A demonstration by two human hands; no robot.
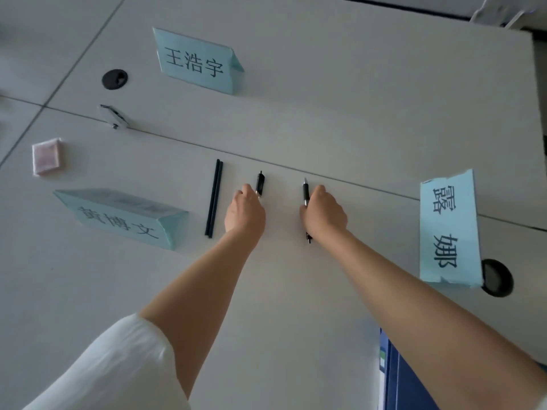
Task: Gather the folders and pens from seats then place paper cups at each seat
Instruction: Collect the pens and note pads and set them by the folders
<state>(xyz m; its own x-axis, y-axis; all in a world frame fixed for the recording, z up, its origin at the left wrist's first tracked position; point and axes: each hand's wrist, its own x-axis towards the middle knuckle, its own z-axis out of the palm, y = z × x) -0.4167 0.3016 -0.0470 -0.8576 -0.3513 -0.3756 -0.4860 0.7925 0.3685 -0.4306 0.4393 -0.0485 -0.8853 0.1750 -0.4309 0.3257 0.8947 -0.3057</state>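
Black pens (260, 183) gripped 1 in each of the hands, left (244, 213), right (324, 213), between 3 blue name cards (195, 62)

"王浩宇" on far name card (196, 62); "黄博文" on left name card (118, 221); "露娜" on right name card (447, 226)

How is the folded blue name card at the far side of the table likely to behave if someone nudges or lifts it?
The far name card is thin paper folded into a tent, so it is probably very light and would slide on the smooth table. It stands only on its folded edges, so a push near the top may tip it. Squeezed, it would likely crease.
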